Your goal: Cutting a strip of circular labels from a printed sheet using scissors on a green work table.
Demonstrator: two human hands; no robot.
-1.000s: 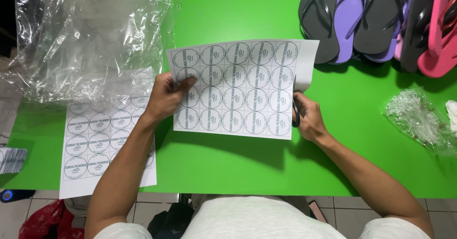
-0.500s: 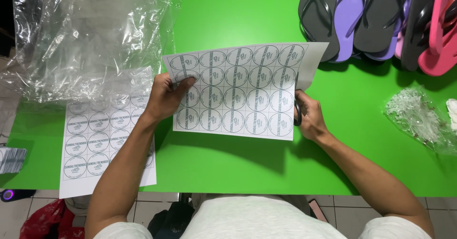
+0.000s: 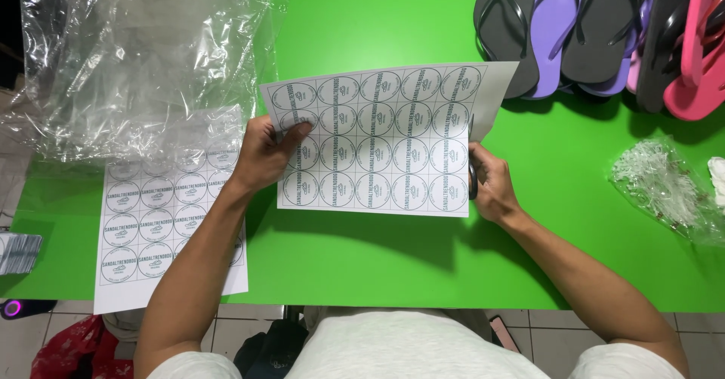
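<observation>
I hold a white sheet of round printed labels up over the middle of the green counter. My left hand pinches the sheet's left edge, thumb on the printed face and fingers curled behind the paper. My right hand is at the sheet's right edge, closed around the dark handles of a pair of scissors whose blades meet the paper there; most of the tool is hidden behind the sheet and my fingers, so I cannot tell how far the blades are parted. A narrow strip along the sheet's right side stands away from the printed grid, folded or partly cut.

A second sheet of the same round labels lies flat at the counter's near left corner, its lower edge hanging a little over the front edge. Its upper part is covered by a large crumpled sheet of clear plastic, which fills the far left corner. At the far right corner a row of flip-flops lies overlapping: black, purple, and pink ones. Near the right edge sits a small clear bag of thin white plastic fasteners. A small stack of cut cards shows at the left edge.
</observation>
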